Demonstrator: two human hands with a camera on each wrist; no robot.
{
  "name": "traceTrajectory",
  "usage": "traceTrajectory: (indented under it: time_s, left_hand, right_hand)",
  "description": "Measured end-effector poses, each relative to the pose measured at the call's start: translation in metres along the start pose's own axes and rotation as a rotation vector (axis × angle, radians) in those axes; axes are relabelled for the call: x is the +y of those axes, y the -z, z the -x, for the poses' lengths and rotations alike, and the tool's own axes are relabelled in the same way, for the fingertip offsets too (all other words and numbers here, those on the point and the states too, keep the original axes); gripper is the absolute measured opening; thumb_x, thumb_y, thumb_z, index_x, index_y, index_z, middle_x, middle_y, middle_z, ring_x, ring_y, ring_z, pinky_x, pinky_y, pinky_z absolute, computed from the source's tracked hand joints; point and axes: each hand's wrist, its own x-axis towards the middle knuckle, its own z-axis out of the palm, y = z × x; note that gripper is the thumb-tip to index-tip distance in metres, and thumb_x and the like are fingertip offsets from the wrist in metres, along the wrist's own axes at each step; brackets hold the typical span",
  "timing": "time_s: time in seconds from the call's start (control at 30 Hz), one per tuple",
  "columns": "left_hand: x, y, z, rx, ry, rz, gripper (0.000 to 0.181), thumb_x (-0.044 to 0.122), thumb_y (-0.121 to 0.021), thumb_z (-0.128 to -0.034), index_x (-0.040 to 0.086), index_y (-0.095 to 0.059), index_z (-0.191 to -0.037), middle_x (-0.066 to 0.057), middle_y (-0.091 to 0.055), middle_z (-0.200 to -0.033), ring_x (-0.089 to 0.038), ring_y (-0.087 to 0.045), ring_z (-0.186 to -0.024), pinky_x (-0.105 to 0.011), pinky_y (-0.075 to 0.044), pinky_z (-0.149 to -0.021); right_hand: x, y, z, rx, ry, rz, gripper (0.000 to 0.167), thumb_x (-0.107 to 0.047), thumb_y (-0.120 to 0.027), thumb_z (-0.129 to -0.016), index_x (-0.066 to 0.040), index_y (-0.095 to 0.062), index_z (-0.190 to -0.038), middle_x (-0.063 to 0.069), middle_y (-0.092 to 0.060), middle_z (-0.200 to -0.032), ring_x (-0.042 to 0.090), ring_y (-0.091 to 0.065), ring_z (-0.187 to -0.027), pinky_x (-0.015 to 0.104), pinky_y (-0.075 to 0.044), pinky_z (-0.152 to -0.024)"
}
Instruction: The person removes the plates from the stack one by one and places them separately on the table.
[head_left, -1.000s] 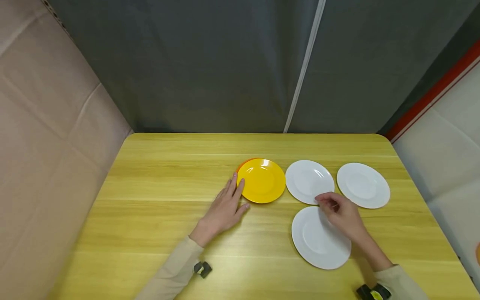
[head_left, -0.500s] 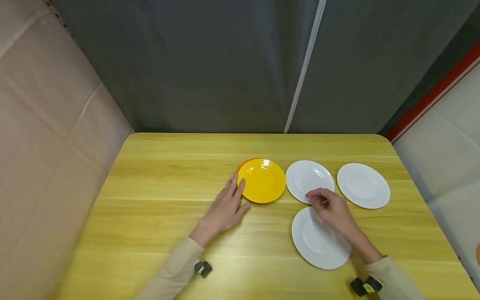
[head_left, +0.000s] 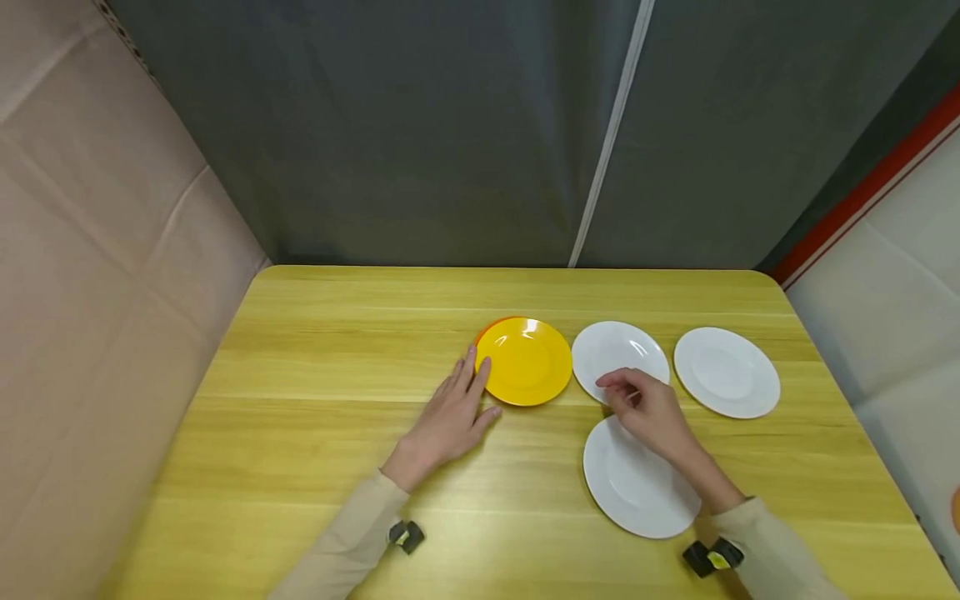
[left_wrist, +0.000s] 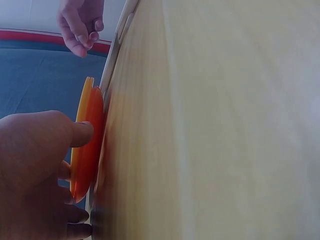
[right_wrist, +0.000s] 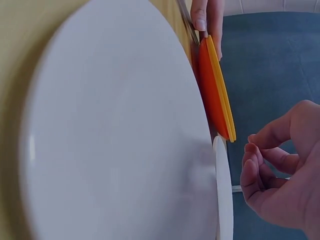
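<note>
A yellow plate lies on top of an orange plate, whose edge peeks out at the back left in the head view. My left hand touches their near-left rim with fairly straight fingers; the index fingertip lies over the yellow rim. My right hand hovers with loosely curled fingers, thumb and index tips close together, nothing seen between them. It partly covers the near edge of one white plate and the far edge of a larger-looking white plate closer to me.
Another white plate lies at the far right. All the plates are on a wood-grain table. Behind its back edge hangs a dark grey curtain, with a pale fabric wall on the left.
My right hand has drifted left and slightly away from me above the white plates, toward the yellow plate. The left hand and all the plates have stayed where they were.
</note>
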Motion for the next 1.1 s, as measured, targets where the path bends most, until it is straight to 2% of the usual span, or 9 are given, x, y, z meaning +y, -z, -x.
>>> traceTrajectory:
  time_s: [0.33, 0.5, 0.73, 1.1]
  left_hand:
    - [0.000, -0.001, 0.000, 0.000, 0.004, 0.012, 0.079, 0.048, -0.043, -0.1068, 0.014, -0.002, -0.164, -0.014, 0.016, -0.170, -0.036, -0.005, -0.158, -0.054, -0.020, -0.127]
    - [0.000, -0.001, 0.000, -0.004, 0.006, 0.015, 0.079, 0.048, -0.043, -0.1070, 0.014, -0.002, -0.164, -0.014, 0.016, -0.170, -0.036, -0.004, -0.158, -0.053, -0.019, -0.128]
    - [0.001, 0.000, 0.001, -0.003, 0.004, 0.019, 0.078, 0.047, -0.044, -0.1071, 0.014, -0.003, -0.165, -0.016, 0.013, -0.170, -0.035, -0.005, -0.158, -0.052, -0.019, -0.128]
    - [0.000, 0.000, 0.001, -0.003, 0.007, 0.013, 0.077, 0.046, -0.044, -0.1072, 0.013, -0.004, -0.164, -0.016, 0.012, -0.170, -0.034, -0.005, -0.158, -0.051, -0.018, -0.128]
  right_hand:
    - [-0.009, -0.011, -0.008, -0.015, 0.026, -0.027, 0.020, 0.004, -0.060, -0.090, -0.004, -0.074, -0.101, 0.007, -0.070, -0.088, 0.010, -0.058, -0.077, 0.017, -0.051, -0.068]
    - [-0.012, -0.016, -0.012, -0.022, 0.013, -0.024, 0.019, 0.001, -0.066, -0.090, -0.004, -0.072, -0.107, 0.011, -0.067, -0.099, 0.016, -0.063, -0.082, 0.017, -0.053, -0.071]
    - [-0.012, -0.020, -0.017, -0.043, -0.031, -0.032, 0.032, -0.003, -0.073, -0.088, -0.004, -0.068, -0.120, 0.017, -0.063, -0.116, 0.022, -0.069, -0.088, 0.019, -0.056, -0.075]
    - [-0.014, -0.023, -0.021, -0.102, -0.016, -0.029, 0.053, -0.001, -0.077, -0.087, -0.004, -0.060, -0.136, 0.021, -0.060, -0.129, 0.027, -0.071, -0.094, 0.031, -0.062, -0.078]
